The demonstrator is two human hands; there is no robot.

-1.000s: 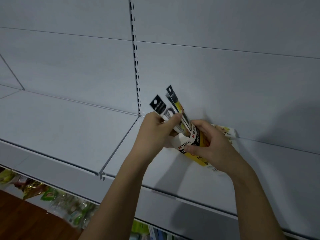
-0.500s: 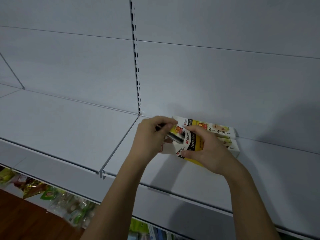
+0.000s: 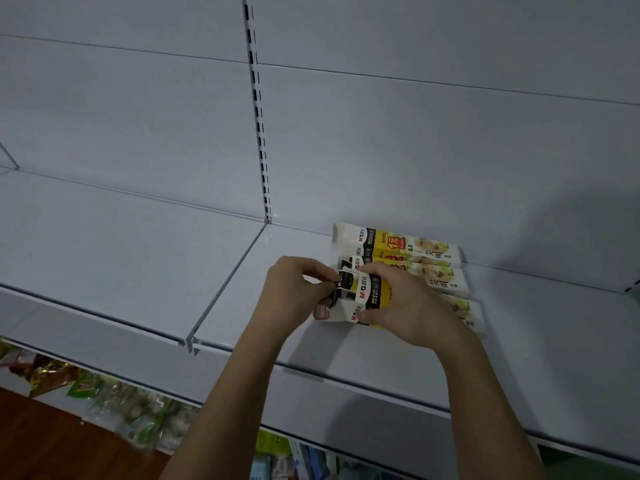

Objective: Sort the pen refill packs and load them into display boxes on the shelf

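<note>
The landmark here is the slotted upright [image 3: 258, 109] that runs down the grey back panel and meets the shelf [image 3: 121, 244] at its rear edge.

Far below and left of the upright, under the shelf's front lip, lie blurred snack packets [image 3: 104, 393] in green and brown wrappers, on a lower level above a wooden floor [image 3: 45, 441].

Below the upright and a little to its right, the left hand [image 3: 294, 292] is curled, its thumb and fingertips pinching the black-topped ends of the pen refill packs [image 3: 346, 284]. These ends poke out of the open mouth of the front display box [image 3: 367, 299], which rests on the shelf surface.

Further right of the upright, the right hand [image 3: 405, 306] is wrapped over that front display box, fingers on top and thumb at the near side, gripping it around its black and yellow band.

Behind the right hand, toward the back panel and right of the upright, two more display boxes [image 3: 408, 245] lie flat side by side, long sides touching, the rear one close against the back panel. Their white, black and yellow printing faces up.
</note>
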